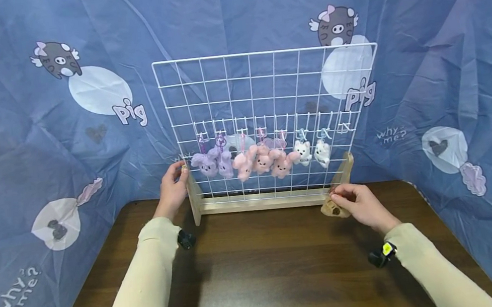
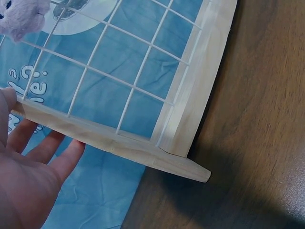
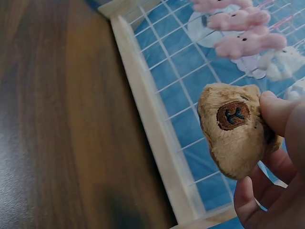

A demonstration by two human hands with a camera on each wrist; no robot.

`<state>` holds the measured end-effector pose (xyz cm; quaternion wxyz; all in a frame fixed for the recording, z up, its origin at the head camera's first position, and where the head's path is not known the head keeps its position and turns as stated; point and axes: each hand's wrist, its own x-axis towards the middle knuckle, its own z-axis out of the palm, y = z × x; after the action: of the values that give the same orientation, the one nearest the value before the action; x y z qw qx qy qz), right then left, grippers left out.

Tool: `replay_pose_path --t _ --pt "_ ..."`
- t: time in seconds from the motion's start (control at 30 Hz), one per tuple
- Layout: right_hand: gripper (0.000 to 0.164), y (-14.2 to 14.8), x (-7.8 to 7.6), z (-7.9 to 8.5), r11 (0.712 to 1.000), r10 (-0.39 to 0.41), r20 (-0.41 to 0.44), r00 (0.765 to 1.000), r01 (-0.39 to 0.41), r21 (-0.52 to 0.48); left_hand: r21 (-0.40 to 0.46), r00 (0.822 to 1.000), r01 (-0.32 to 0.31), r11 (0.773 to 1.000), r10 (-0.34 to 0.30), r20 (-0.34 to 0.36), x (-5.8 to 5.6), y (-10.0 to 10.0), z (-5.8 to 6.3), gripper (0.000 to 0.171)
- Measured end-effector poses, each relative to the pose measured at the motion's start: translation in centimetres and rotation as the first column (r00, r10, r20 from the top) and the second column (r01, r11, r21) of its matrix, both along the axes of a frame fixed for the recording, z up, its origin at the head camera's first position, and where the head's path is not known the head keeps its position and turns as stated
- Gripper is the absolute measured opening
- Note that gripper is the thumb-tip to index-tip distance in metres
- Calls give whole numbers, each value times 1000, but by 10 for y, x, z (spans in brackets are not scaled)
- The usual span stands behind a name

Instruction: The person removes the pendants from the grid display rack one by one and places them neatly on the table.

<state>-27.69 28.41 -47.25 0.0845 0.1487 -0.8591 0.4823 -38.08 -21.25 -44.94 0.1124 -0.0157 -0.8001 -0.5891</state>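
Observation:
A white wire grid stands upright in a wooden stand. My left hand holds the stand's left post, thumb on one side and fingers behind it. With thumb and fingers, my right hand pinches a brown plush toy with a stitched muzzle, low in front of the right post. Two purple plush keychains, three pink plush keychains and two white plush keychains hang in a row from hooks on the grid.
Another wire hook is at the right end of the row. Under the stand is a dark wooden table. A blue printed cloth hangs behind and at both sides. Each wrist wears a small black camera.

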Motion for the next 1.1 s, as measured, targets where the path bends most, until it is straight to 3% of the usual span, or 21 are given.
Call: replay_pose_path --t 0.63,1.1 --pt "6 -3 6 -45 997 71 95 993 -74 31 -3 999 12 1000 -12 32 2 0 1 44" --pt "5 -11 17 -68 985 157 162 974 -166 43 0 1000 -5 1000 5 31 2 1 3 42"
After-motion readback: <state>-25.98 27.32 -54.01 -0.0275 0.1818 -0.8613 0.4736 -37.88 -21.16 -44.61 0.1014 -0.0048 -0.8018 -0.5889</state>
